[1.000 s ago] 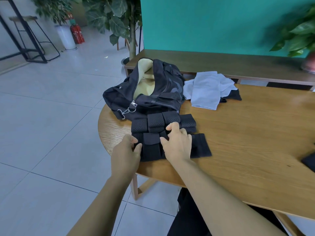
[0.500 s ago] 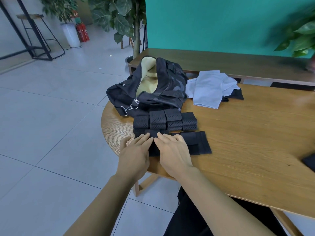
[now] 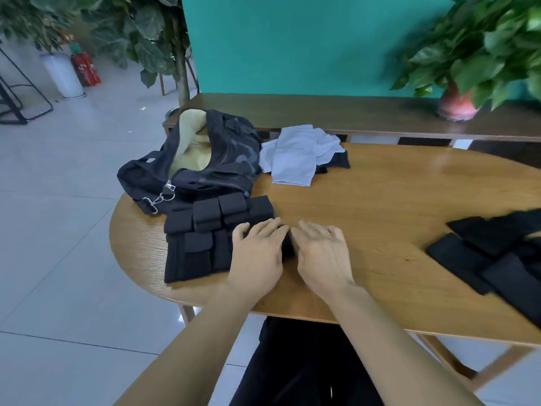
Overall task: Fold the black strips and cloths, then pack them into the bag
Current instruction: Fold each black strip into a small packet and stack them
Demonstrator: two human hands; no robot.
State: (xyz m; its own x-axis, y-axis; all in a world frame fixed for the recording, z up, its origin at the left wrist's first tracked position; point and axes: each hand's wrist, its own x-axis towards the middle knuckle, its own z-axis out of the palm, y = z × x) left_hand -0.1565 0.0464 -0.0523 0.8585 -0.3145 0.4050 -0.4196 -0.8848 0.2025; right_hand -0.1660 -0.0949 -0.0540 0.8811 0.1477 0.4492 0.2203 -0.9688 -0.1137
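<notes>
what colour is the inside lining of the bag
Pale yellow-cream, seen through the open top of the black bag in the head view.

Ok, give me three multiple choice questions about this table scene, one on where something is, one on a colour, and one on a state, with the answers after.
1. Where does the light blue cloth lie?
A. Inside the bag
B. On the table, right of the bag
C. On the floor

2. What colour is the lining of the bag?
A. Pale yellow
B. Red
C. Blue

3. How is the bag?
A. Zipped shut
C. Upside down
B. Open at the top

Answers: 1 B, the cloth rests on the wooden table next to the bag. 2 A, pale yellow shows through the opening. 3 B, the mouth gapes, nothing packed yet as far as can be seen; the left hand and right hand press on the black strips.
</notes>
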